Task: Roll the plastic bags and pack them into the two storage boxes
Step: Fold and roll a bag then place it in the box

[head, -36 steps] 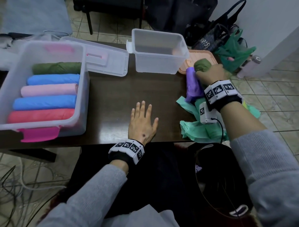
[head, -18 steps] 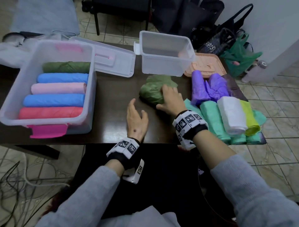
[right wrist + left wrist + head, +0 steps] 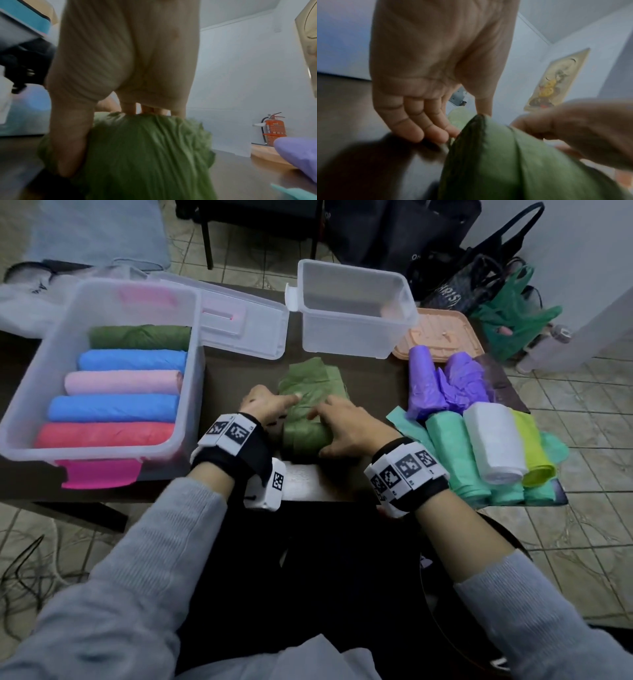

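An olive-green plastic bag (image 3: pixel 310 392) lies crumpled at the table's centre, its near end rolled into a thick tube. My left hand (image 3: pixel 272 404) is at the bag's left edge. In the left wrist view its thumb and fingers (image 3: pixel 428 129) pinch a raised fold of the green bag (image 3: pixel 513 162). My right hand (image 3: pixel 339 422) grips the roll from the right, with fingers over the top and thumb down the side of the green bag (image 3: pixel 145 155). The large clear box (image 3: pixel 102 455) on the left holds several coloured rolls. The small clear box (image 3: pixel 349 337) behind is empty.
On the right lie purple bags (image 3: pixel 442 385), mint rolls (image 3: pixel 455 453), a white roll (image 3: pixel 493 446) and a yellow-green roll (image 3: pixel 534 453). A clear lid (image 3: pixel 246 326) and a peach lid (image 3: pixel 442 337) lie at the back. Dark bags stand on the floor beyond.
My right hand carried the green bag from the right pile to the table's centre. My left hand left the bare table and took the bag's left edge. The near end is now rolled.
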The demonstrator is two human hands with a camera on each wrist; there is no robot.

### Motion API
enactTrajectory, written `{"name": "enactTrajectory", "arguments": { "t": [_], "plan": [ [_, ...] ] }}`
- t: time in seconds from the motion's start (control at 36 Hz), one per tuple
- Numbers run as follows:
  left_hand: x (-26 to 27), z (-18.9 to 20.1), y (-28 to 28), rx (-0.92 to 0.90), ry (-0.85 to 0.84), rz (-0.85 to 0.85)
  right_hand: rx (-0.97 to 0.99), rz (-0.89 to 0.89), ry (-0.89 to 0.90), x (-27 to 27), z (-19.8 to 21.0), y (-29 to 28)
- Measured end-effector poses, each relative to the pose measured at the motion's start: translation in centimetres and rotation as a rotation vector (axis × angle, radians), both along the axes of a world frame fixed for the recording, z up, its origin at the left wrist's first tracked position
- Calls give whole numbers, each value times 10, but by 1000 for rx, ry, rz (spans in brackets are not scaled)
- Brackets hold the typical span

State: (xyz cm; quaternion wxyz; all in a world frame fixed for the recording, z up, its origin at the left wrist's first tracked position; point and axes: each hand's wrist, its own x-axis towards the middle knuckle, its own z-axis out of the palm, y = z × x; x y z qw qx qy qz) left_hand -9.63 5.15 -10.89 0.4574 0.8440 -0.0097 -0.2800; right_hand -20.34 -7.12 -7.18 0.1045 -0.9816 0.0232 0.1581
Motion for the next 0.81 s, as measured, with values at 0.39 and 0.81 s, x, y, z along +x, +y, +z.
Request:
{"name": "enactTrajectory", "arguments": {
  "t": [0.39,0.81],
  "plan": [
    [2,29,-18,-146,208,-81,-65,46,-21,-16,-13,16],
    [36,61,-19,-198,-262,138,-31,43,27,-11,-6,21]
  ]
}}
